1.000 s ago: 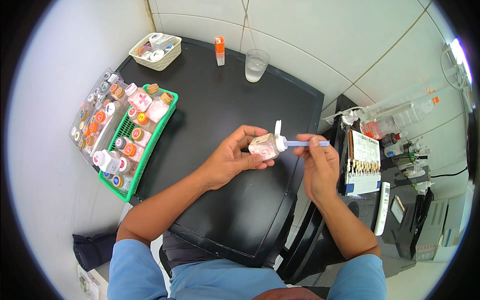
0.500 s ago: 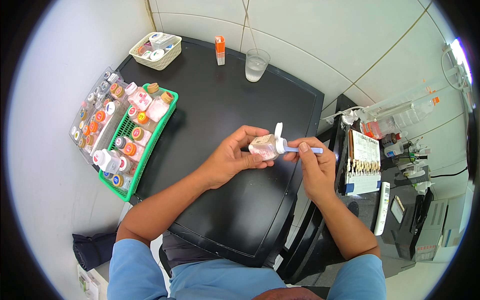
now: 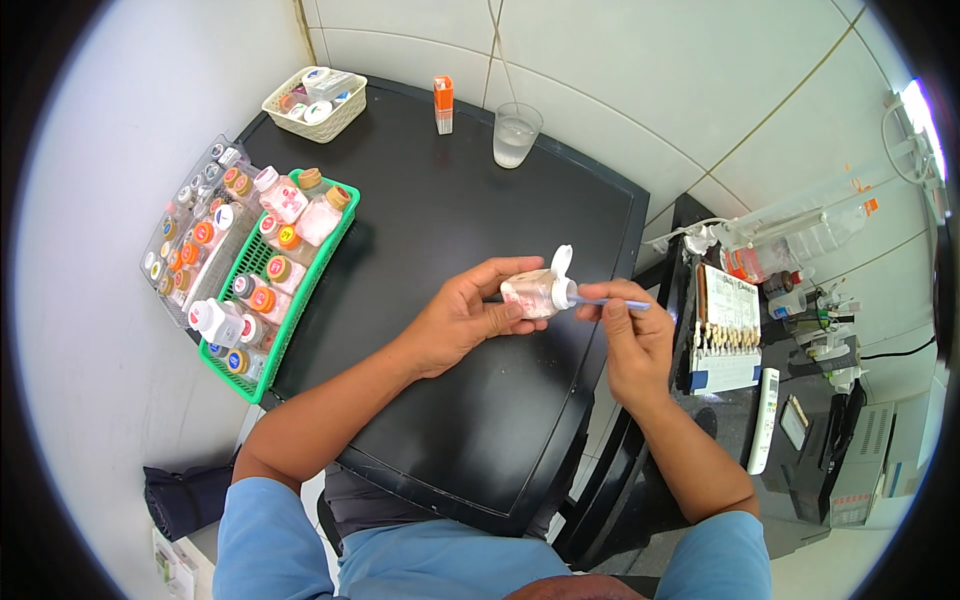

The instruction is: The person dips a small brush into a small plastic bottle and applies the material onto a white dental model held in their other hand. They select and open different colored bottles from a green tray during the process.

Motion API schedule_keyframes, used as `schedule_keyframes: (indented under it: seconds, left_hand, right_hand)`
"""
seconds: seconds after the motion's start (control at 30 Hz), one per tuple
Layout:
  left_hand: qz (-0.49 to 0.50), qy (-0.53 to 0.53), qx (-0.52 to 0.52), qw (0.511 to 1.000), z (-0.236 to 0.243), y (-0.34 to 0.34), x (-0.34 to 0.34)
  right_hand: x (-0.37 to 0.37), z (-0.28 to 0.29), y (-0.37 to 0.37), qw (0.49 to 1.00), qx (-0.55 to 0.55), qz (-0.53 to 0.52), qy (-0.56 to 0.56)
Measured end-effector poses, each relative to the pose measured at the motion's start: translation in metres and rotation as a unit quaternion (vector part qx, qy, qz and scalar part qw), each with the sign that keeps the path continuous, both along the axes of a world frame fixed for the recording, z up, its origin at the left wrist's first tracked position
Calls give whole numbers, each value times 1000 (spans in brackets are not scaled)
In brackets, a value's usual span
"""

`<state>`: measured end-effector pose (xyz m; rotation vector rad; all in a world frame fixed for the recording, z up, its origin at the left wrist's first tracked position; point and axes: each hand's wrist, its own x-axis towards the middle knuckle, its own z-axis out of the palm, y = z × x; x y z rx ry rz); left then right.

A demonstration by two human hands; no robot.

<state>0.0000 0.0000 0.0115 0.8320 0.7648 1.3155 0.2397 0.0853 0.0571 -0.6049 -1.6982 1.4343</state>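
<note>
The work in hand looks partway through: the small clear bottle (image 3: 530, 296) with pale pink contents, held near the centre of the frame, has its white flip lid (image 3: 563, 261) standing open, and the slim pale-violet stick (image 3: 634, 304) reaches its white neck from the right. How far the stick goes in cannot be told. The lid is not closed, and neither bottle nor stick is set down; both are held above the black tabletop (image 3: 440, 215). The left hand (image 3: 482, 308) is clamped on the bottle, tilted with its mouth toward the right of the frame, fingers on the far side and thumb on the near side. The right hand (image 3: 632, 340), right of centre, is closed on the stick, thumb and fingers pinching it, its end jutting past them. In the left of the frame, a green plastic basket (image 3: 312, 268) holds similar bottles with coloured caps.
</note>
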Motion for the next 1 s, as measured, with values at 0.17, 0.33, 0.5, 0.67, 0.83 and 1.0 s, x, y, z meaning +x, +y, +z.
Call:
schedule_keyframes:
  seconds: [0.17, 0.33, 0.5, 0.67, 0.83, 1.0]
  left_hand:
    - [-11, -11, -7, 1000, -4, -1, 0]
    - [-4, -55, -12, 998, -9, 0, -1]
    - [5, -38, 10, 999, -3, 0, 3]
    - [-15, -33, -12, 999, -2, -1, -2]
    - [-20, -42, -42, 998, 2, -2, -3]
    - [1, -35, -30, 999, -2, 0, -1]
  right_hand:
    - [1, -4, 5, 1000, 0, -7, 21]
    - [0, -4, 6, 1000, 3, 13, 9]
    - [0, -5, 5, 997, 61, -40, 20]
    - [4, -4, 5, 996, 76, -41, 16]
    - [0, -1, 2, 998, 60, -16, -11]
    - [2, -3, 4, 996, 66, -56, 21]
